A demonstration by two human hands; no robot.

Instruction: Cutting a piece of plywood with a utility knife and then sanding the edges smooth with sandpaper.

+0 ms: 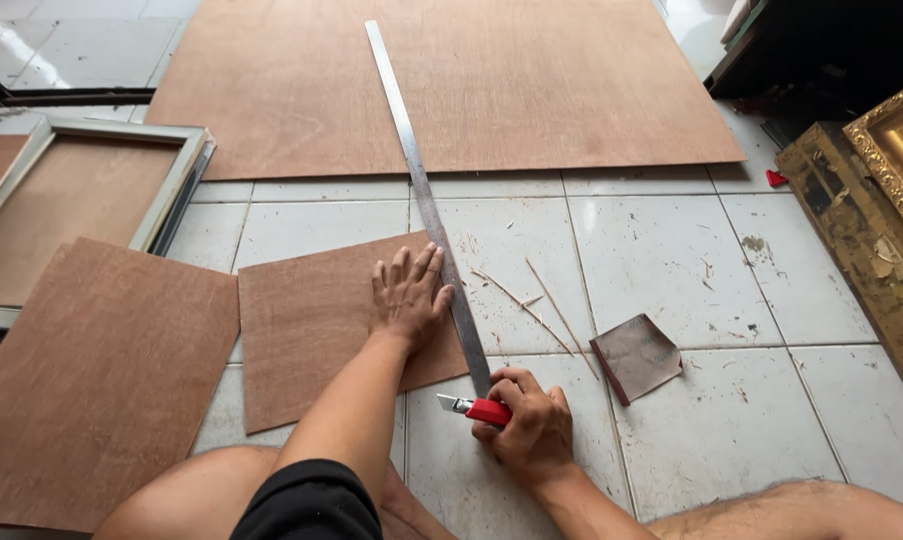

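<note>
Pinning a small plywood piece [312,330] flat on the tile floor [752,420], centre-left of frame, left hand [409,295] spread with fingers apart, pressing beside the long steel ruler [427,200]. Right hand [532,425] clamped round a red utility knife [477,409] at the ruler's lower end. Looks thin, light, a bit bendy and splintery; best gripped by the edges. Big plywood sheet [492,80] up top, sandpaper [637,355] right.

What I can't make out

My right hand [532,425] hides most of the red cutter [480,409]; the large plywood sheet [532,90] and gilt frame [897,150] run off-frame.
</note>
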